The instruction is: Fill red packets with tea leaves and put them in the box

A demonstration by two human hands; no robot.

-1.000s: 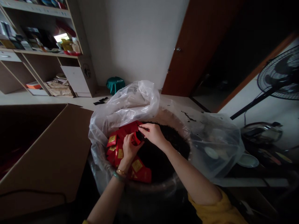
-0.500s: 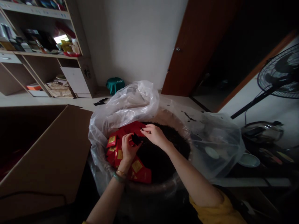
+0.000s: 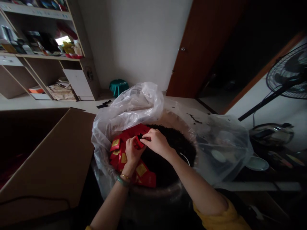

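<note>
My left hand (image 3: 132,152) is closed round a small red packet (image 3: 139,142), its mouth facing up and something dark showing in the opening. Fingers pinched, my right hand (image 3: 157,140) is at the packet's mouth; whatever is between its fingertips is too small and dark to name. Below both hands is a wide round tub (image 3: 178,119), lined with clear plastic (image 3: 141,103) and filled with dark, loose, leaf-like material (image 3: 165,169). Several red packets with gold labels (image 3: 142,171) lie on the left part of this material.
A large open cardboard box (image 3: 48,159) stands at the left. To the right are a sheet of clear plastic (image 3: 223,140), a pale dish (image 3: 257,163), a pot with a glass lid (image 3: 273,135) and a standing fan (image 3: 290,73). A green-covered stool (image 3: 118,87) is by the wall.
My right hand has come down and left, its fingertips now at the packet's mouth. The packet has tilted a little in my left hand, showing more red. A thin white curved strip now shows beside my right forearm.
</note>
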